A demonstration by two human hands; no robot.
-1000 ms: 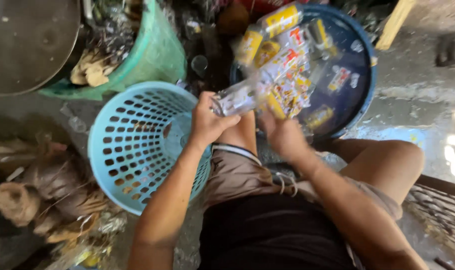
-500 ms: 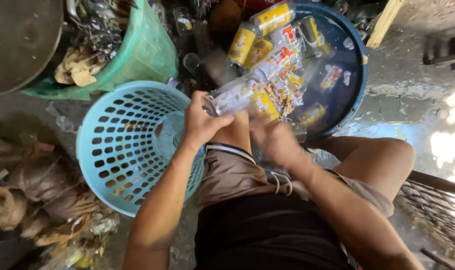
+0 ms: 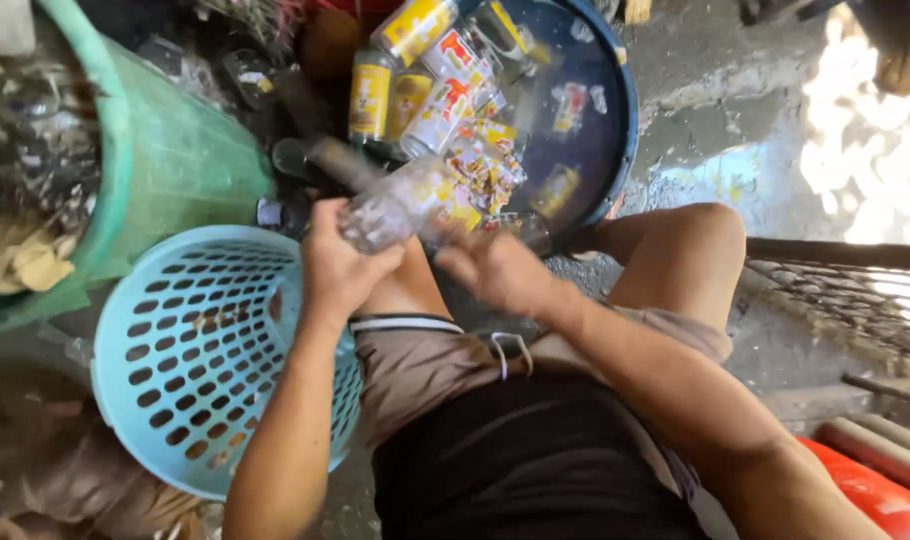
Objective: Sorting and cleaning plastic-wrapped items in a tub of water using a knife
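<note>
My left hand [image 3: 340, 265] grips the lower end of a clear glass bottle [image 3: 400, 205] with a yellow label, held over my left knee. My right hand [image 3: 495, 268] is at the bottle's other side, fingers on the label area; motion blur hides whether it grips the bottle or the label. Just ahead sits a dark blue round tub [image 3: 600, 110] with several labelled bottles [image 3: 430, 80] lying in water. A light blue perforated plastic basket [image 3: 190, 355] stands at my left, under my left forearm.
A green plastic bin [image 3: 170, 160] full of scrap stands at the far left. Dark bottles [image 3: 305, 155] lie between bin and tub. Wet concrete floor lies at the right, a wire mesh panel [image 3: 845, 290] beyond my right knee, an orange-red object [image 3: 865, 495] at lower right.
The view has shifted so the tub and basket sit further right and up in frame. My hands with the bottle stay over my left knee; the right hand has moved along the bottle.
</note>
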